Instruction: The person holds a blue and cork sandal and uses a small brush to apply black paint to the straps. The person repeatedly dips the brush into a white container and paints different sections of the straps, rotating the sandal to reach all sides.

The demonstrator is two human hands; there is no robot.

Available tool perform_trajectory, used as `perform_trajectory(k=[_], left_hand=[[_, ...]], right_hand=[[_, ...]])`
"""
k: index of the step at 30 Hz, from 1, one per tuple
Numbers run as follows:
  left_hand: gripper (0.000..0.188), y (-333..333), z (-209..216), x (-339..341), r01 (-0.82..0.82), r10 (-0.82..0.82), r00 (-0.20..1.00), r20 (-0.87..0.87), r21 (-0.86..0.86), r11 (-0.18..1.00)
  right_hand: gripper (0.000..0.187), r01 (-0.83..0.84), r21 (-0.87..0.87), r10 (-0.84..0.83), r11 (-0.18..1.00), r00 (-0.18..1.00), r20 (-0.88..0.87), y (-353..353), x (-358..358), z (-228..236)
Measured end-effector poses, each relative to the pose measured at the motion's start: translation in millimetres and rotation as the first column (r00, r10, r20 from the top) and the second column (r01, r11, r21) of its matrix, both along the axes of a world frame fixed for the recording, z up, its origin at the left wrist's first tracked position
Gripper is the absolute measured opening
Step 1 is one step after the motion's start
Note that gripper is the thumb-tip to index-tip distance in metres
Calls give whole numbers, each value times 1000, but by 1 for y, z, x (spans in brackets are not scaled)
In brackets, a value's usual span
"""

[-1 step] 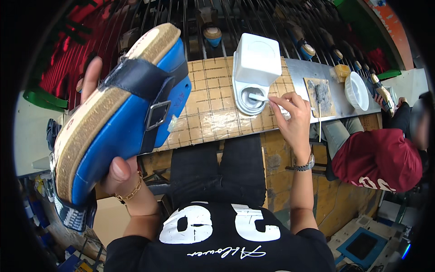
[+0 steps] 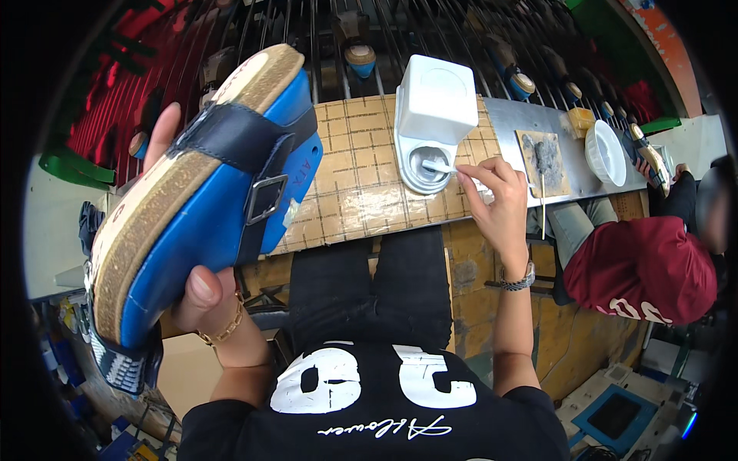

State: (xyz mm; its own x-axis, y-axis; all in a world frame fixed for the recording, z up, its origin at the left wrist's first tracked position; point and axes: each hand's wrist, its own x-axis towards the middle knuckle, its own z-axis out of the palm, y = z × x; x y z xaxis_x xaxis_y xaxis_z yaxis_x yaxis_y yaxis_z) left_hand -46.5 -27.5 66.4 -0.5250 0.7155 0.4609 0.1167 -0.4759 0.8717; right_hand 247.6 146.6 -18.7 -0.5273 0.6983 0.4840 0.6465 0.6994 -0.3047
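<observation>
On the left, my left hand [image 2: 201, 296] grips a sandal upside up on a blue shoe last [image 2: 181, 242], its thumb pressed to the last's side and fingers behind. The sandal has a cork-brown sole edge, a pale footbed and a dark strap [image 2: 231, 134] with a square metal buckle [image 2: 267, 198]. My right hand [image 2: 498, 196] pinches a small pale stick [image 2: 440, 166] between thumb and fingers. The stick's far end lies in the round cup [image 2: 427, 183] at the foot of a white plastic dispenser [image 2: 437, 100]. Whatever the cup holds is hard to make out.
The dispenser stands on a cardboard-covered bench [image 2: 354, 169]. To its right lie a stained board [image 2: 542, 157] with a thin stick, a yellow block [image 2: 580, 121] and a white bowl [image 2: 606, 154]. A co-worker in a maroon top [image 2: 642, 269] sits at right. Metal rods [image 2: 400, 46] with shoes run behind.
The sandal has tipped slightly in my left hand, its upper end a little lower. The stick's end has shifted slightly within the cup; my right hand stays nearly still.
</observation>
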Motion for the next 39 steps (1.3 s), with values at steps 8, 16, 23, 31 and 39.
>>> perform_trajectory(k=[8, 16, 23, 31, 39], left_hand=[[97, 0, -40, 42, -339, 269, 913, -307, -202, 919], [94, 15, -116, 80, -261, 184, 919, -350, -187, 947], [74, 36, -116, 84, -290, 301, 732, -612, 121, 949], [62, 32, -103, 81, -159, 29, 801, -598, -166, 973], [53, 37, -90, 76, -100, 46, 776, -630, -51, 994]], right_hand=[[28, -117, -735, -250, 668, 895, -369, -1, 10, -16], [15, -194, -306, 71, 932, 926, -371, 5, 10, 32], [29, -180, 185, 247, 966, 854, -458, -43, -14, 77], [26, -241, 101, 261, 965, 857, -445, -50, -26, 86], [30, -195, 354, 335, 915, 856, -394, -37, -30, 100]])
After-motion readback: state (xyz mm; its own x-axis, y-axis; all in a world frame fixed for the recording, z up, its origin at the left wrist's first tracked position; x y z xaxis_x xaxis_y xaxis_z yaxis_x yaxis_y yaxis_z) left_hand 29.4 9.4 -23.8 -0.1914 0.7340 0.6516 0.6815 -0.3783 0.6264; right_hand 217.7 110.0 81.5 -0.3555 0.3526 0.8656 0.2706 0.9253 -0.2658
